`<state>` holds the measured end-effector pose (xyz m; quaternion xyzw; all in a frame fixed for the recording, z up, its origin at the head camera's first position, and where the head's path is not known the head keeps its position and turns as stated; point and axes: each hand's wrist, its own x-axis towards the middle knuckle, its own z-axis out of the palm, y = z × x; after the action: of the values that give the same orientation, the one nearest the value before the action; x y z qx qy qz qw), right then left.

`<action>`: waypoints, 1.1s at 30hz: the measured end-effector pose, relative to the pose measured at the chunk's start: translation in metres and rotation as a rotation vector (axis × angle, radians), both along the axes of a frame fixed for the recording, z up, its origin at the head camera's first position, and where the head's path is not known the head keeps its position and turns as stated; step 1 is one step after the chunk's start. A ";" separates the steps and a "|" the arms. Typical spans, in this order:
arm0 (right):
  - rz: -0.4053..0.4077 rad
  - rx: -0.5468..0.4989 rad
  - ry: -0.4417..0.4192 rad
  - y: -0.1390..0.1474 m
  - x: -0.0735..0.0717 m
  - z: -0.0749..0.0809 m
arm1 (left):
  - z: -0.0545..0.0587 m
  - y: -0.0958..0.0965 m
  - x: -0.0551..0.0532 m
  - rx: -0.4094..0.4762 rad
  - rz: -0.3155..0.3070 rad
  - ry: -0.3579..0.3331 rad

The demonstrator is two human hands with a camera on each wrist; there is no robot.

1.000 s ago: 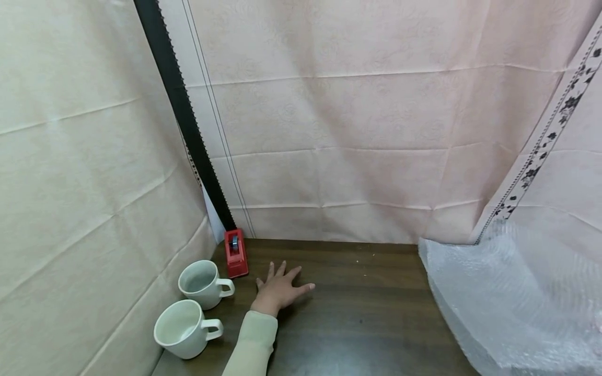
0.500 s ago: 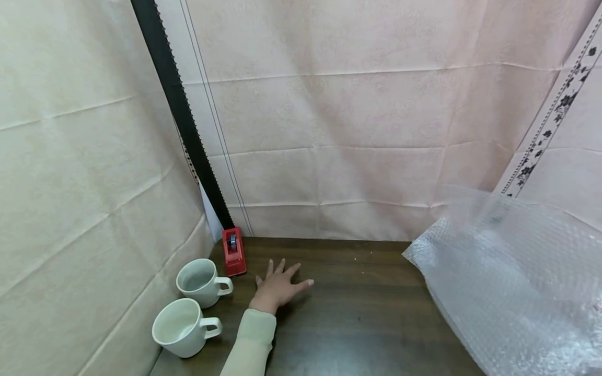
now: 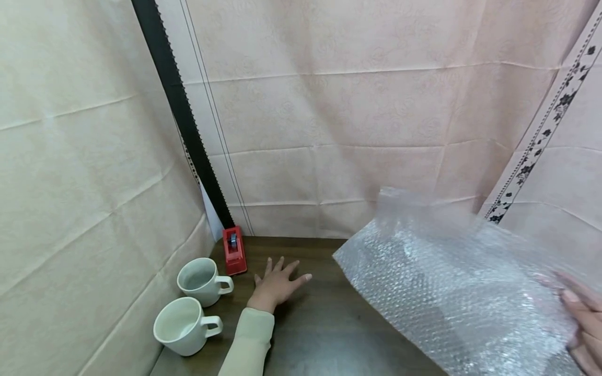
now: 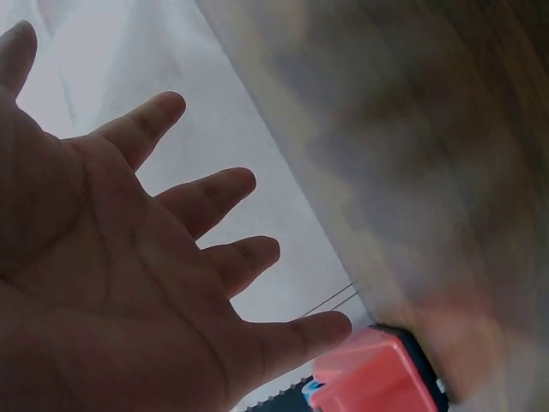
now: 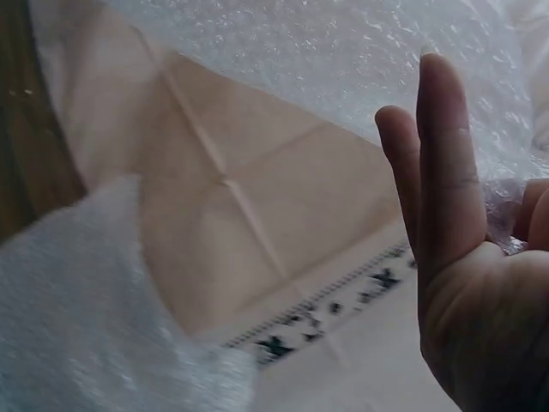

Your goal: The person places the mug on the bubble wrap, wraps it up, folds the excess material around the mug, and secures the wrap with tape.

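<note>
A sheet of clear bubble wrap (image 3: pixel 414 282) spreads across the right side in the head view. At the right edge my right hand (image 3: pixel 585 324) grips it. The right wrist view shows the wrap pinched at this hand's (image 5: pixel 476 266) thumb side, with two fingers standing straight. My left hand (image 3: pixel 275 287) has its fingers spread over the table and holds nothing. In the left wrist view the left palm (image 4: pixel 111 275) faces the camera. Left of that hand stand two white mugs, the far mug (image 3: pixel 205 295) and the near mug (image 3: pixel 187 344), handles pointing right.
A red tape dispenser (image 3: pixel 235 256) stands in the back left corner of the dark wooden table (image 3: pixel 324 324), beyond the far mug. Pale cloth (image 3: pixel 329 130) hangs behind the table, and another cloth (image 3: pixel 70 235) closes off the left side.
The bubble wrap has swung from the far right toward the middle, over more of the table. My right hand has come into the head view. The left hand has hardly moved.
</note>
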<state>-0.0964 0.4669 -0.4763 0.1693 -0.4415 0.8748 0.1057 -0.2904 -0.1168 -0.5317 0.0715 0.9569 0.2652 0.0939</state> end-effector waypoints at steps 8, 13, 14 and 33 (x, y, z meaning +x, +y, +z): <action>0.286 0.211 -0.135 -0.040 -0.034 -0.009 | 0.009 -0.008 0.002 -0.027 -0.001 0.031; 0.190 0.507 -0.351 -0.063 -0.061 -0.011 | 0.014 -0.008 0.001 -0.051 -0.061 0.085; 0.187 0.558 -0.385 -0.067 -0.066 -0.011 | 0.014 -0.008 0.001 -0.055 -0.078 0.096; 0.124 1.105 -0.505 -0.151 -0.138 0.004 | 0.010 0.000 0.012 -0.277 -0.280 0.036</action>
<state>-0.2342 0.3157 -0.4719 0.0118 -0.8306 0.5341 -0.1569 -0.2785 -0.1170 -0.5222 0.1952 0.9665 0.1142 0.1218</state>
